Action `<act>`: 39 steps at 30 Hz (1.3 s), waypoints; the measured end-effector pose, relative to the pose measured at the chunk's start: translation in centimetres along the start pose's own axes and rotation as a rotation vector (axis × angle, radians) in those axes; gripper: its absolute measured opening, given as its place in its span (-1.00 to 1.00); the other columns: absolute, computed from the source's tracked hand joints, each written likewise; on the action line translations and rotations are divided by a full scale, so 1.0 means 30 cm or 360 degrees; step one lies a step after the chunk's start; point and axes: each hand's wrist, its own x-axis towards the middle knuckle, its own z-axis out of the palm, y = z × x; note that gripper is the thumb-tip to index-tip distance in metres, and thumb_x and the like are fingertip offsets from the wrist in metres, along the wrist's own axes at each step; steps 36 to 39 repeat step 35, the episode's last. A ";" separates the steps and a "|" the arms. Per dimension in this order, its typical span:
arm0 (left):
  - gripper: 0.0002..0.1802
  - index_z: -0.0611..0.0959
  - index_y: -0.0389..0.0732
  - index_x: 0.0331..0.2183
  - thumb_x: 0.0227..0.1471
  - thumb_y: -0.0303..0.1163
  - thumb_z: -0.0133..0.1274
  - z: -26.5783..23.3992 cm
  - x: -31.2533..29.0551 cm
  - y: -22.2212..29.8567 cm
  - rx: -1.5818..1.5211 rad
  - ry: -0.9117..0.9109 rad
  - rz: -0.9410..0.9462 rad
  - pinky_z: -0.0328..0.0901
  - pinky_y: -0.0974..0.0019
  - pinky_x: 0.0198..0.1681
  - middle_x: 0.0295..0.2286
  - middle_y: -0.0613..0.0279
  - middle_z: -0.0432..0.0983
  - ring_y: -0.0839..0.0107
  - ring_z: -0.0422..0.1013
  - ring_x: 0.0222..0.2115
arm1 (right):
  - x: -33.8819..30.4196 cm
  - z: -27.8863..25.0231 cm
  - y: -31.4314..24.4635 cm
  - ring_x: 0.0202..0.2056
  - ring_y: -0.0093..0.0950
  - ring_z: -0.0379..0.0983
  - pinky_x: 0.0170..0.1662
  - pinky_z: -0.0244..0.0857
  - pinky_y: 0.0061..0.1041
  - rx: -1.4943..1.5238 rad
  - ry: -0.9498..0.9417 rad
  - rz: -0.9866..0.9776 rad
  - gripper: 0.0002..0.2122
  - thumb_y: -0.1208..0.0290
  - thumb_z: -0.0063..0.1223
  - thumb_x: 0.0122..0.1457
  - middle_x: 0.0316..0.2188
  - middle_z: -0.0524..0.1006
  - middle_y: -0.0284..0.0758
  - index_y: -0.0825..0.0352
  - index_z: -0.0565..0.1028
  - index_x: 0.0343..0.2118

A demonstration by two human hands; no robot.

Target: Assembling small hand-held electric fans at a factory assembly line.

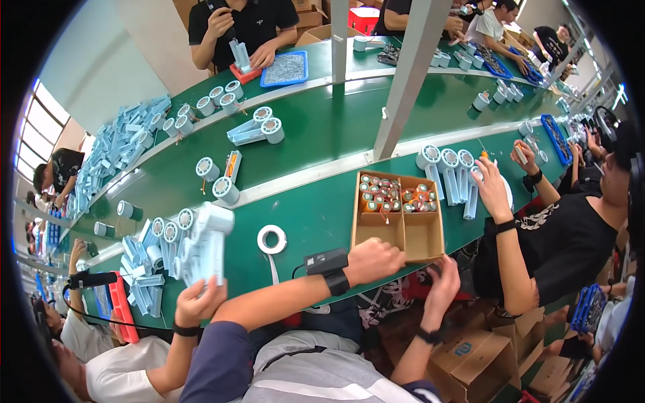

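Note:
An open cardboard box (403, 236) with four compartments sits at the near edge of the green conveyor table (316, 215). Its two far compartments hold several small cylinders with red, green and orange tops (393, 195); the two near ones are bare. My left hand (373, 259), wearing a black wristband, is closed on the box's near rim. My right hand (441, 281) is at the box's near right corner, just below the table edge, fingers apart and touching the cardboard.
A white tape roll (272, 239) and a small black device with a cable (326, 260) lie left of the box. A co-worker's hand (199, 302) holds a white fan housing (205, 245). Another co-worker's hand (490, 189) handles white cylinders (447, 171). A white post (410, 74) stands behind; cartons (474, 363) are on the floor.

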 end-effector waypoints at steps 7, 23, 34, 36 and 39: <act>-0.61 0.52 -0.17 -0.57 0.06 -0.08 0.17 -0.258 0.150 0.056 -0.0435 0.0477 -0.0282 0.32 0.14 -0.57 -0.73 0.15 0.44 0.16 0.47 -0.65 | 0.004 0.141 0.134 0.23 -0.31 0.22 0.30 0.10 -0.31 0.1041 -0.0164 -0.0327 -0.47 0.10 -0.22 0.43 0.28 0.22 -0.21 0.31 0.11 0.33; -0.46 0.68 -0.36 -0.29 0.28 0.00 -0.03 -0.209 -0.007 -0.648 -0.1177 0.0337 -0.1695 0.36 0.42 -0.33 -0.44 0.30 0.61 0.60 0.44 -0.45 | 0.257 0.593 -0.003 0.22 0.01 0.23 0.28 0.10 -0.17 -0.1172 -0.0122 -0.1403 -0.58 0.37 -0.09 0.35 0.17 0.33 0.12 0.55 0.31 0.17; -0.39 0.49 -0.26 0.07 0.16 0.00 0.06 0.254 -0.001 -0.780 -0.0941 0.1085 -0.1513 0.14 0.12 0.23 0.06 -0.13 0.41 0.03 0.28 0.14 | 0.386 0.340 0.066 0.17 -0.26 0.31 0.21 0.18 -0.21 0.0709 -0.0375 0.0448 -0.37 -0.17 -0.12 0.30 0.18 0.36 -0.15 0.29 0.32 0.20; -0.34 0.46 -0.26 0.10 0.14 0.03 0.07 0.252 0.014 -0.793 -0.1022 0.0946 -0.1495 0.10 0.13 0.27 0.13 -0.15 0.35 0.02 0.22 0.21 | 0.394 0.340 0.064 0.18 -0.24 0.31 0.22 0.18 -0.17 0.0725 -0.0282 0.0560 -0.32 -0.24 -0.11 0.26 0.19 0.35 -0.15 0.27 0.31 0.21; -0.34 0.46 -0.26 0.10 0.14 0.03 0.07 0.252 0.014 -0.793 -0.1022 0.0946 -0.1495 0.10 0.13 0.27 0.13 -0.15 0.35 0.02 0.22 0.21 | 0.394 0.340 0.064 0.18 -0.24 0.31 0.22 0.18 -0.17 0.0725 -0.0282 0.0560 -0.32 -0.24 -0.11 0.26 0.19 0.35 -0.15 0.27 0.31 0.21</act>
